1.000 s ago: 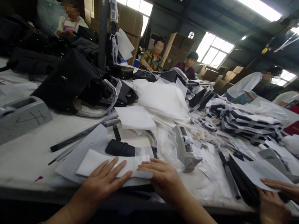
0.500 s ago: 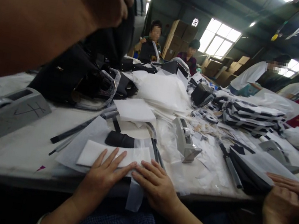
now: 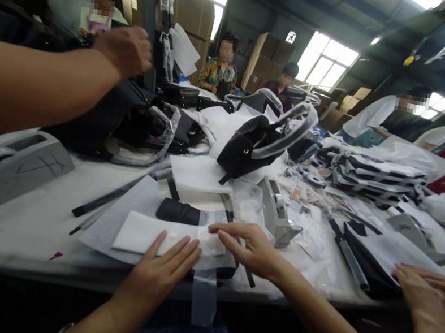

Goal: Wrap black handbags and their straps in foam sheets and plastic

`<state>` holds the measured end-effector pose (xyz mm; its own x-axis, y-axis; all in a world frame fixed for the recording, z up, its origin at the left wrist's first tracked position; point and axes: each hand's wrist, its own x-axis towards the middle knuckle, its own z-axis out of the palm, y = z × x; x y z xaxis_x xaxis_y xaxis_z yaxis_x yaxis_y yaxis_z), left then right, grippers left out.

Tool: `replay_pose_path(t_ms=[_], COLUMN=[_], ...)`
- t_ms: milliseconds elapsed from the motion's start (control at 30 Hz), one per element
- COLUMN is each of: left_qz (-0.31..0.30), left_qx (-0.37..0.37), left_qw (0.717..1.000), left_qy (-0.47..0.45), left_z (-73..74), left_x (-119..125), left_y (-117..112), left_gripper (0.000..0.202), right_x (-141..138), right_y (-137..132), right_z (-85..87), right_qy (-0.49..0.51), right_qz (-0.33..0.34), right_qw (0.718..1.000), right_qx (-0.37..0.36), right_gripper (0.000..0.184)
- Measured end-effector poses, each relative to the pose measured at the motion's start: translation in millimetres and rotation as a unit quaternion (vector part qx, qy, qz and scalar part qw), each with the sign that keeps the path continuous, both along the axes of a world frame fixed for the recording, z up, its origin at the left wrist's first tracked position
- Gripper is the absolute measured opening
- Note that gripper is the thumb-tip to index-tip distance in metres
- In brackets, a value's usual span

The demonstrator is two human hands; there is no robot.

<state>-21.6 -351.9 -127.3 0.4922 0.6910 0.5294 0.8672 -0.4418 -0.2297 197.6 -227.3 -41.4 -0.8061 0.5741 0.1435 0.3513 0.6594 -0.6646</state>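
My left hand [image 3: 172,258] lies flat, fingers spread, on a folded white foam sheet [image 3: 135,234] near the table edge. My right hand [image 3: 251,247] is raised slightly at the sheet's right end, fingers stretched out over a strip of clear tape [image 3: 203,301]. The tape runs across the sheet and its loose end hangs past the table edge. Just behind the sheet, a rolled black piece [image 3: 178,211] lies partly under the tape. Thin translucent paper [image 3: 107,232] spreads beneath. Black material shows below the right end of the sheet.
Grey tape dispensers [image 3: 44,164] stand at left and right of the work. A black handbag [image 3: 247,145] with wrapped handles rests on white sheets. A co-worker's arm [image 3: 70,74] reaches in from the left; another co-worker's hands [image 3: 429,286] work at right.
My right hand has lifted from the near edge and moved up over the tape. The co-worker's arm at left has lowered, its black bag gone from the hand. A black handbag now appears mid-table.
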Motion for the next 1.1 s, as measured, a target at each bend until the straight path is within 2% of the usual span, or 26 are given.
replay_pose_path(t_ms=[67,133,233,400,600,700,800,867,1000,1100], left_qz=[0.004,0.002,0.007,0.017,0.008,0.007,0.01,0.007,0.003,-0.005], left_qx=[0.009,0.017,0.009,-0.009,-0.001,-0.01,-0.021,-0.031,-0.052,-0.064], left_qw=[1.0,0.999,0.999,1.0,1.0,1.0,0.999,0.999,0.998,0.997], left_qy=[0.015,0.034,0.039,0.025,-0.002,-0.007,-0.023,-0.034,-0.046,-0.041], left_z=[2.1,2.8,0.8,-2.5,0.4,1.9,2.3,2.1,0.7,-0.3], left_x=[0.3,0.3,-0.6,-1.0,0.3,0.5,1.1,1.4,1.1,0.1], left_y=[0.1,0.4,0.4,-0.5,0.9,1.1,0.8,0.5,0.0,-0.1], left_gripper=[0.053,0.055,0.054,0.053,0.054,0.053,0.054,0.053,0.049,0.049], right_x=[-20.5,-38.2,-49.0,-40.2,-38.7,-26.9,-6.7,4.6,11.2,7.6], right_y=[20.5,35.3,45.6,52.8,62.1,44.2,6.2,-21.8,-58.8,-64.6], right_z=[-11.9,-28.3,-44.4,-41.8,-34.9,-28.5,-22.7,-22.4,-33.4,-42.5], right_qy=[-0.036,-0.107,-0.204,-0.249,-0.223,-0.12,-0.008,0.028,0.035,0.043], right_qz=[-0.03,-0.004,0.022,0.043,0.093,0.086,0.022,-0.017,-0.041,-0.056], right_qw=[0.996,0.987,0.966,0.949,0.95,0.974,0.99,0.989,0.98,0.967], right_qx=[0.072,0.123,0.158,0.189,0.2,0.17,0.142,0.145,0.194,0.245], right_gripper=[0.033,0.038,0.035,0.033,0.025,0.024,0.021,0.021,0.041,0.027])
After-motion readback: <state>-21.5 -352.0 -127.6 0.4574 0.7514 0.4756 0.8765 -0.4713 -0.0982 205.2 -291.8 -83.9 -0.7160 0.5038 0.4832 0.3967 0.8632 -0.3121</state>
